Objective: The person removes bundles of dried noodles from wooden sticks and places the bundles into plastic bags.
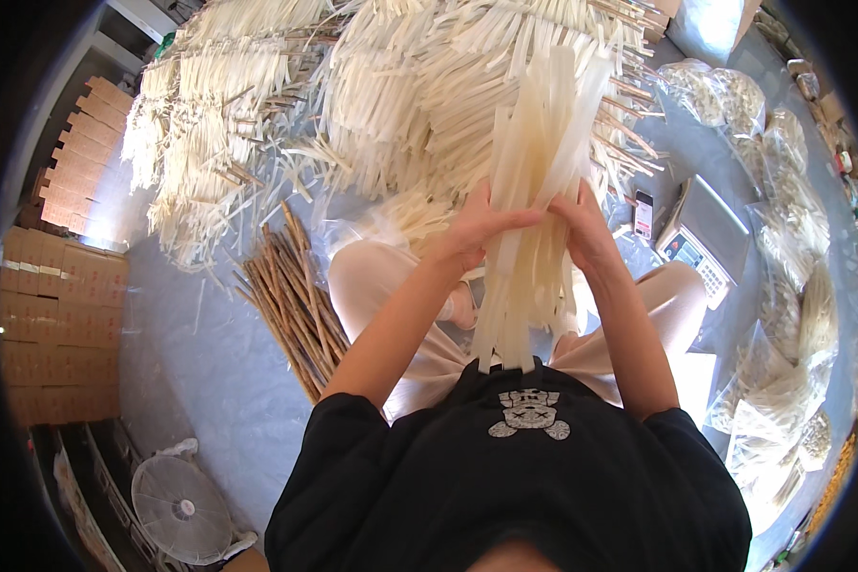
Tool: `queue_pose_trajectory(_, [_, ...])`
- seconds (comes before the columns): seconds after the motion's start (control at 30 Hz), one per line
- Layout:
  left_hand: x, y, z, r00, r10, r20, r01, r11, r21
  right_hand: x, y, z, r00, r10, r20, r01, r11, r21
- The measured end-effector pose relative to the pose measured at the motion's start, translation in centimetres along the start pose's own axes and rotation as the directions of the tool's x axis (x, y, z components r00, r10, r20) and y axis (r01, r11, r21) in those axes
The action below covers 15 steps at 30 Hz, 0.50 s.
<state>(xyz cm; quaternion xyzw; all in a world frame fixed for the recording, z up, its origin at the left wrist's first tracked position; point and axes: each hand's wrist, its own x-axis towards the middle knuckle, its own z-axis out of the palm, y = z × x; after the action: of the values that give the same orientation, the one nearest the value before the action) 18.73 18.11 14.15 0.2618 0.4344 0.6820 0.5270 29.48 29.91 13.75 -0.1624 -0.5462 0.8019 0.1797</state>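
A bundle of long, flat, pale strips (pixel 533 179), which look like dried noodles, stands upright before my chest. My left hand (pixel 482 225) grips it from the left side, thumb laid across the front. On the other side my right hand (pixel 579 225) holds the same bundle at about the same height. The strips fan out above both hands and hang down between my knees. Beyond them spreads a wide heap of similar strips (pixel 400 107) in overlapping rows, with thin sticks (pixel 625 146) poking out at its right edge.
Left of my knee lies a pile of wooden sticks (pixel 293 300). A digital scale (pixel 708 239) and a phone (pixel 643 214) are on the right, inside a curve of filled clear bags (pixel 794 236). Cardboard boxes (pixel 64 322) and a fan (pixel 182 509) stand at the left.
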Motion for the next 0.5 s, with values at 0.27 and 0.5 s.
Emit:
queue_pose_trajectory(0.27, [-3.7,-6.9,-1.1,0.984,-0.047,-0.171,0.033,0.996,-0.084,-3.3,6.3,-0.2,0.955,0.281,-0.093,-0.226,0.894,0.387])
queue_pose_trajectory(0.5, [-5.4,-5.8,0.3,0.964,-0.005,-0.268,0.078,0.962,0.262,-3.4,4.3,-0.7,0.939,0.319,0.128,-0.329,0.726,0.604])
